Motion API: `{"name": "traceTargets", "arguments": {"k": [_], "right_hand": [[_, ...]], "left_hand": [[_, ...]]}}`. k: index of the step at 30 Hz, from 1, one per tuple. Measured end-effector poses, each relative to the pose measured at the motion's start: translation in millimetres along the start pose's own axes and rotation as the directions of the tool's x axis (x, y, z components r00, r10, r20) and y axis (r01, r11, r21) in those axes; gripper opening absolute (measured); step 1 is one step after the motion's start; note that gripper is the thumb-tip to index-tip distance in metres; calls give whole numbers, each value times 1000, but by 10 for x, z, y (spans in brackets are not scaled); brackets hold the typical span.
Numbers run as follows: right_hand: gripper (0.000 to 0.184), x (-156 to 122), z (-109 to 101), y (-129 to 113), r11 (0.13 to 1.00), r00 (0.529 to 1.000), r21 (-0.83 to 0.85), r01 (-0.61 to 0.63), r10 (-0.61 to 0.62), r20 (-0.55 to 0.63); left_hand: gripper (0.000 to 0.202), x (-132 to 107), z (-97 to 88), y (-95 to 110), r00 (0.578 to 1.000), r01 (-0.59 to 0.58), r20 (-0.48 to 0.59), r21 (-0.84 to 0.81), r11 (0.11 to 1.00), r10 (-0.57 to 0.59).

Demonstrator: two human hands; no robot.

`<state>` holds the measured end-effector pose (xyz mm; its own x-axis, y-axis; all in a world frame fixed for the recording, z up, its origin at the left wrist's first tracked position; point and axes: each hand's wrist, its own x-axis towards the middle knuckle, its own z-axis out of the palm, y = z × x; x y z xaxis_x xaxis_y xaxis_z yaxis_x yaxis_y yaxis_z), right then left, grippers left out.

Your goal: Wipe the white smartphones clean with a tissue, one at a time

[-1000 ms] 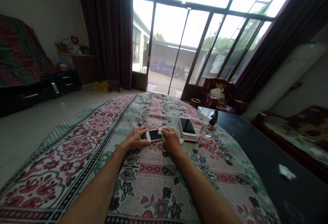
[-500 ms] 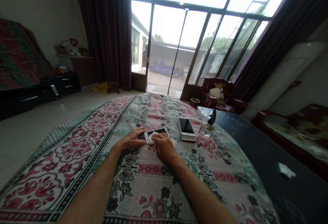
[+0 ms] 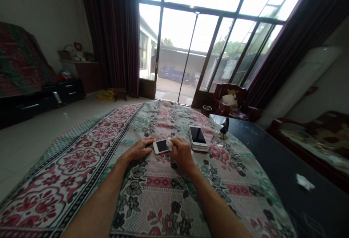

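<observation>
A white smartphone with a dark screen lies face up on the patterned tablecloth. At its left end rests my left hand, thumb and fingers apart, the tips close to the phone's edge; whether they touch it I cannot tell. My right hand pinches a crumpled white tissue over the phone's right end, which it partly hides. Just right of that hand sits a small stack of phones, the top one white with a black screen.
Beyond the stack stands a small dark figurine on a clear base. A dark table adjoins on the right, with a crumpled white tissue on it. Farther off are a wooden chair and glass doors.
My right hand has slid the tissue rightward across the phone, from near its left part to its right end, baring more of the screen. My left hand has hardly moved.
</observation>
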<state>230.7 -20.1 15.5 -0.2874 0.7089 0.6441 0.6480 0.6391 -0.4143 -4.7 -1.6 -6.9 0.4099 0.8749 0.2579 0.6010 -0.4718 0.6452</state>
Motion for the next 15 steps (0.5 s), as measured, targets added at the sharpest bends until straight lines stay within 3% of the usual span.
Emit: {"name": "traceTargets", "arguments": {"k": [3,7,11,15], "right_hand": [[39,47,-60,127,992,993,-63,-111,108,-47],[37,49,-69,188,965,979,-165,-202,203,-13],[27,17,-25,156,963,977,-233,-135,168,129],[30,-10,13,146,968,972,-237,-77,126,200]], "left_hand": [[45,0,8,11,1000,-26,-7,13,1000,26],[43,4,14,36,999,-35,-29,20,999,35],[37,18,5,81,999,-34,1,1,999,34],[36,24,12,99,999,-43,0,13,999,43]]}}
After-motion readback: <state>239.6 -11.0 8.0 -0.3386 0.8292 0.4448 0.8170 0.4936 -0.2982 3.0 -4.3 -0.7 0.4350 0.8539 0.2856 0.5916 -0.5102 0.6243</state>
